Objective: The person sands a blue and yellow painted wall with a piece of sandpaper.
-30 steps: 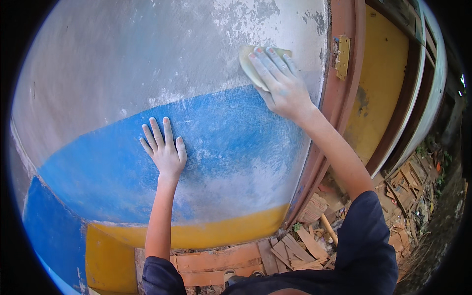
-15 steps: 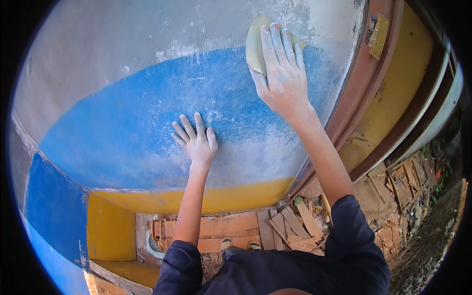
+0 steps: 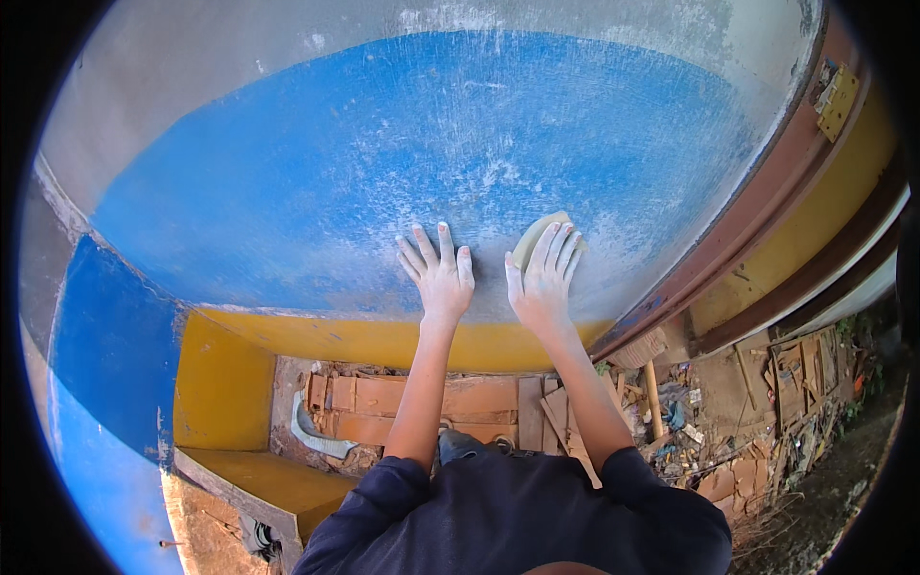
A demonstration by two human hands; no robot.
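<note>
pale sheet (image 3: 530, 241) was held against wall (image 3: 287, 192) toward lower edge, right hand (image 3: 542, 287) nearly straight-fingered, likely spreading pressure; empty left hand (image 3: 444, 287) lay loosely splayed, perhaps bracing.

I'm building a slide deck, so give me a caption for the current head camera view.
Left hand on a scuffed blue-painted wall, right hand holding a pale sheet against it.

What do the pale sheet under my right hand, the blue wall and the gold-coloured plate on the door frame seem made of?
Pale sheet: possibly sandpaper, matte; it looks thin and curved.
Blue wall: probably painted plaster, matte and chalky, with pale scuffs.
Gold-coloured plate: likely metal, brassy finish, thin and flat.
</note>
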